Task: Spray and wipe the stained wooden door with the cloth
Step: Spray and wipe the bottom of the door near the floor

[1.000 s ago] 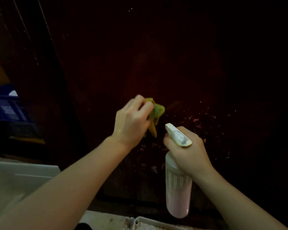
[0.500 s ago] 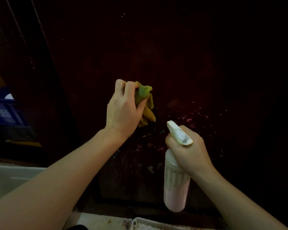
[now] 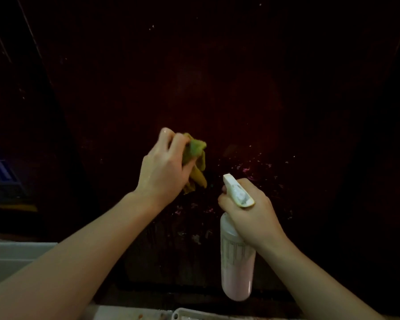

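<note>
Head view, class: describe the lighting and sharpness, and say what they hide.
Head view: very dim, so the wooden door is near black and its upper stains cannot be judged; only pale specks beside the spray bottle catch light; the left hand, the right hand and the cloth look brightest and slightly soft; frame edges fade to black.

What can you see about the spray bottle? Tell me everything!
The spray bottle looks like cloudy plastic with a pale pink tint and faint lines printed on its side. Its cream-white spray head, a bit grubby, points up and left toward the dark door. It hangs roughly upright in the air, gripped around the neck by the right hand. Nothing else touches it.
</note>
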{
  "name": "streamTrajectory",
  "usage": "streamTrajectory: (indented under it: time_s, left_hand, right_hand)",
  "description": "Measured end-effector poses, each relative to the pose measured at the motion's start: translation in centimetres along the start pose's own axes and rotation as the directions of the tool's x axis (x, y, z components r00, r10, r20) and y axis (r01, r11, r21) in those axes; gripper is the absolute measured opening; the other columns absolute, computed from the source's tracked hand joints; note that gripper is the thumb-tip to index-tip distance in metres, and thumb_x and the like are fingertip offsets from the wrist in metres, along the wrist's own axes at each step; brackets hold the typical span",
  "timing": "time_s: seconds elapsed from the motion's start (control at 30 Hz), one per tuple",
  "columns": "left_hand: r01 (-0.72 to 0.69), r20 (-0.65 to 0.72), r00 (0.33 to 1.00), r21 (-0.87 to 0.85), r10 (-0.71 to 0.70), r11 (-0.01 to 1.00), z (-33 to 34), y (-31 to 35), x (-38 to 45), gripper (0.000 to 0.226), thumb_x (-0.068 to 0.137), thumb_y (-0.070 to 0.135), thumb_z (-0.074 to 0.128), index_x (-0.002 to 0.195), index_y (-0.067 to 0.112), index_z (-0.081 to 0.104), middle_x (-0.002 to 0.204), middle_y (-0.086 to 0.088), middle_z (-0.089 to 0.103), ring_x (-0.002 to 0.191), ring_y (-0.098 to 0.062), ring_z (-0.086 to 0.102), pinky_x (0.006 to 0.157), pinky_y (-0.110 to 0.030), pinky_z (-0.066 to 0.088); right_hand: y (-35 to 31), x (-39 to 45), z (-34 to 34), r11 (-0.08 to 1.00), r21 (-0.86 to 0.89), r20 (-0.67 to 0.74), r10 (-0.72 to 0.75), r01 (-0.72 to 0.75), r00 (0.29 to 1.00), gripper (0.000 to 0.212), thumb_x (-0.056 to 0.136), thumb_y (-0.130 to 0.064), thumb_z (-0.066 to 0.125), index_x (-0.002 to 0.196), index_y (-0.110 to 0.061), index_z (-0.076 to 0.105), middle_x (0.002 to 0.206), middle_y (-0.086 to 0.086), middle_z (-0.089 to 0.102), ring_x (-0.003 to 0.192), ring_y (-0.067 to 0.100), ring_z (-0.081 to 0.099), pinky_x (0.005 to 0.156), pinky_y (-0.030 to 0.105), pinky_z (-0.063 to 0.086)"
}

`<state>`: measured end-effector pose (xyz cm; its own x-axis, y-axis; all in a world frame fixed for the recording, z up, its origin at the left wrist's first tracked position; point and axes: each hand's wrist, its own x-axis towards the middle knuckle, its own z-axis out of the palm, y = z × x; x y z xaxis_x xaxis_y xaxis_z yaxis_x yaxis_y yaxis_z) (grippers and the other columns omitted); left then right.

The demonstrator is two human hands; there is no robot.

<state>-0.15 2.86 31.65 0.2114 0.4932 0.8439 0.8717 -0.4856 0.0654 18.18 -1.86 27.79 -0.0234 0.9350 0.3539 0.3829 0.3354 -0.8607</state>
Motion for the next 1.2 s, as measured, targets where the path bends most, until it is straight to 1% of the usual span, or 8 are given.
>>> streamTrajectory:
  time_s: [0.07,0.13,0.23,0.47,0.67,0.87,1.03,1.2]
  left_hand:
    - [0.077,-0.072,0.994,-0.036,-0.079,0.996,-0.1,0.2,0.8,0.031,0.086,0.023,0.066,0.109,0.007,0.051,0.104,-0.013,0.049,0.07,-0.011,0.05,0.053,-0.013,0.038]
    - [0.081,-0.095,0.992,-0.012,-0.082,0.997,-0.1,0.2,1.2,0.031,0.086,0.023,0.067,0.107,0.009,0.049,0.103,-0.013,0.049,0.069,-0.011,0.048,0.055,-0.009,0.032]
    - [0.058,-0.088,0.994,0.006,-0.057,0.998,0.1,-0.1,1.0,0.031,0.086,0.026,0.064,0.108,0.008,0.051,0.103,-0.013,0.05,0.071,-0.01,0.048,0.055,-0.017,0.039]
    - [0.07,-0.056,0.996,0.002,-0.07,0.998,-0.5,-1.4,-0.2,0.033,0.089,0.02,0.058,0.116,0.004,0.049,0.106,-0.018,0.048,0.071,-0.014,0.051,0.05,-0.025,0.049]
    - [0.121,-0.089,0.989,0.021,-0.119,0.992,-1.2,-2.2,-0.1,0.034,0.089,0.013,0.06,0.116,0.013,0.037,0.106,-0.021,0.045,0.071,-0.015,0.047,0.045,-0.017,0.037]
    - [0.021,-0.018,1.0,0.096,-0.02,0.995,-0.9,-1.3,0.0,0.034,0.085,0.019,0.062,0.113,0.003,0.052,0.104,-0.018,0.048,0.074,-0.012,0.045,0.053,-0.022,0.04]
    - [-0.009,0.007,1.0,0.067,0.009,0.998,0.1,-0.4,0.1,0.034,0.082,0.019,0.063,0.11,0.002,0.055,0.103,-0.017,0.051,0.074,-0.012,0.046,0.051,-0.024,0.045]
    - [-0.036,0.002,0.999,0.054,0.036,0.998,0.7,-0.1,0.3,0.034,0.08,0.016,0.069,0.108,0.004,0.054,0.102,-0.017,0.051,0.073,-0.012,0.046,0.049,-0.025,0.046]
  right_hand:
    - [0.1,0.0,0.1,1.0,-0.02,-0.003,-0.017,0.016,1.0,0.009,0.086,-0.021,0.066,0.079,-0.017,0.061,0.073,-0.005,0.062,0.078,0.015,0.058,0.072,0.032,0.047]
    - [0.1,0.1,0.1,0.998,-0.045,-0.048,-0.041,0.039,0.998,0.023,0.086,-0.019,0.065,0.066,-0.016,0.054,0.061,-0.007,0.054,0.063,0.011,0.052,0.063,0.031,0.044]
    - [0.1,0.3,-0.1,0.999,-0.039,-0.118,-0.033,0.028,0.992,0.036,0.084,-0.014,0.064,0.056,-0.018,0.041,0.05,-0.009,0.042,0.049,0.007,0.041,0.051,0.029,0.039]
    - [0.2,0.3,0.0,1.0,0.015,-0.025,-0.023,0.023,0.999,0.012,0.085,-0.016,0.066,0.077,-0.01,0.06,0.067,0.0,0.059,0.059,0.005,0.054,0.056,0.015,0.041]
    - [0.5,0.4,0.4,0.999,0.018,-0.114,-0.038,0.04,0.993,0.042,0.083,-0.01,0.063,0.053,-0.022,0.036,0.046,-0.012,0.039,0.046,0.004,0.037,0.048,0.025,0.035]
    - [0.0,0.4,0.4,0.999,-0.003,0.006,-0.039,0.039,0.999,0.011,0.086,-0.021,0.066,0.077,-0.019,0.059,0.072,-0.004,0.062,0.07,0.012,0.058,0.066,0.029,0.049]
    - [0.4,0.4,-0.1,0.999,-0.027,-0.123,-0.034,0.031,0.992,0.039,0.084,-0.013,0.064,0.055,-0.023,0.04,0.048,-0.012,0.041,0.049,0.007,0.041,0.052,0.03,0.039]
    - [0.7,0.6,-0.8,1.0,0.006,-0.071,0.003,-0.003,0.997,0.026,0.085,-0.013,0.064,0.064,-0.014,0.049,0.058,-0.005,0.05,0.056,0.01,0.046,0.054,0.027,0.04]
